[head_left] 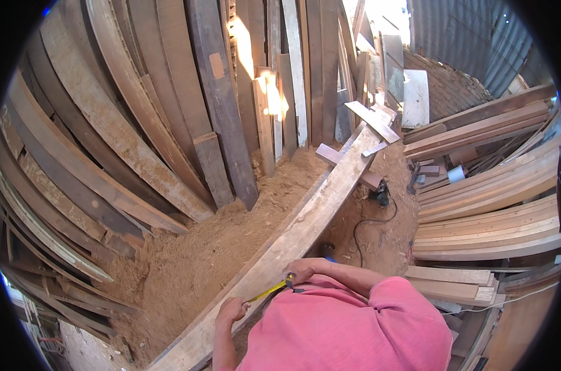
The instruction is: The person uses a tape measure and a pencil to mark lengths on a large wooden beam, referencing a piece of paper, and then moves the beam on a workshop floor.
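Observation:
A long, pale, weathered plank (317, 213) runs from the lower left up to the far right, in front of my body. My right hand (303, 268) is closed around a tape measure (289, 281) with a dark case, close to my pink shirt and over the plank's near edge. Its yellow blade (269, 290) is drawn out along the plank toward my left. At the other end of the blade, my left hand (232, 310) has its fingers closed on the tape, low over the plank. The blade's very tip is hidden by the fingers.
Tall boards (172, 93) lean along the left and back. Stacked planks (490, 204) lie at the right. Short wood pieces (373, 122) rest across the plank's far end. A corded power tool (380, 194) sits on the sawdust-covered ground (200, 260) beside the plank.

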Tool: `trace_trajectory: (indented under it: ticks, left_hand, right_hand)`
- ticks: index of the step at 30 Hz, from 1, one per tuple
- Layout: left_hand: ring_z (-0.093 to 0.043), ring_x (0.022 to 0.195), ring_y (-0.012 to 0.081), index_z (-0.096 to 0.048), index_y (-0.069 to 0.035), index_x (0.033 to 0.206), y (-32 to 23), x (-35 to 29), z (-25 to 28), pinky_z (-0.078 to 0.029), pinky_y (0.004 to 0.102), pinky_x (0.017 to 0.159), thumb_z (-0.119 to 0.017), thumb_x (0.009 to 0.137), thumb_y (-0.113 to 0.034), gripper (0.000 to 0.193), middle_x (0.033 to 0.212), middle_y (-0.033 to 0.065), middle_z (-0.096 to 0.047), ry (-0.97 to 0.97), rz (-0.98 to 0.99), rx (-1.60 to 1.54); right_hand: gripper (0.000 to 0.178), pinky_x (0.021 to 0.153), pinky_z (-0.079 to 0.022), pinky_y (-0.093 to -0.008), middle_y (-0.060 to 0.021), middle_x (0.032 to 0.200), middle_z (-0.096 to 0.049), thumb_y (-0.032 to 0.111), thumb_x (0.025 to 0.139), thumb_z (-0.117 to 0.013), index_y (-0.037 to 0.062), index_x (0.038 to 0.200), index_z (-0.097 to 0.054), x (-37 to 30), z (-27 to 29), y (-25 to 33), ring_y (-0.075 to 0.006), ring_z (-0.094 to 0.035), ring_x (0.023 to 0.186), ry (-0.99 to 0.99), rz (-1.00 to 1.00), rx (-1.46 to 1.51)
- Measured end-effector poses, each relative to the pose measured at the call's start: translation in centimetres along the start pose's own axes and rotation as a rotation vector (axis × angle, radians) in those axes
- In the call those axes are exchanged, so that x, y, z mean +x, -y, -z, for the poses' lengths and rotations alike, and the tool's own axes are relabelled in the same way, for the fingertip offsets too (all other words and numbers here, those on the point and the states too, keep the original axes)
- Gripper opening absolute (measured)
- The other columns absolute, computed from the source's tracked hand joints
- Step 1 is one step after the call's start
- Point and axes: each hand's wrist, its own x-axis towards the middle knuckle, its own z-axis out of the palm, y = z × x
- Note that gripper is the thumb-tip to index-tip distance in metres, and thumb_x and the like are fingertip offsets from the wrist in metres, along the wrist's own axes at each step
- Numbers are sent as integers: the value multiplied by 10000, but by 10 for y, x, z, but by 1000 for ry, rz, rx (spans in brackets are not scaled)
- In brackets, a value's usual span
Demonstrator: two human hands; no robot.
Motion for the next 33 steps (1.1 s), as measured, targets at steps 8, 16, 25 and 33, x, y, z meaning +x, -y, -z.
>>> trace_trajectory:
  ticks: [8,16,25,33]
  left_hand:
    - [-498,1208,364,-571,-101,1275,-89,72,15,-408,446,1005,-697,840,-378,531,1283,196,-553,-389,-207,-142]
    - [-396,1325,378,-473,-83,1384,-177,158,38,-298,442,1120,-755,765,-457,776,1392,206,-471,-223,85,102]
    - [-517,1253,352,-513,-15,1340,-216,252,28,-395,407,1069,-834,639,-495,909,1348,236,-536,-115,185,-114]
    - [-535,1239,329,-570,-62,1307,-202,290,36,-418,378,1039,-863,611,-475,860,1328,189,-575,46,34,-42]
  right_hand:
    - [465,877,-496,-395,-201,1081,-668,279,813,-614,44,1214,-611,-56,42,-32,-337,-632,1029,-101,-126,186]
    - [447,806,-502,-325,-131,1008,-655,167,824,-608,6,1241,-593,-156,106,-181,-204,-613,948,-758,-349,637]
    - [242,591,-441,-323,-43,786,-620,241,821,-671,6,879,-664,-264,218,-346,-151,-542,681,-1207,-655,1020]
    - [894,857,-481,-387,-204,1229,-596,542,763,-748,-139,1286,-499,-268,280,-487,-252,-588,1026,-1475,-838,1133]
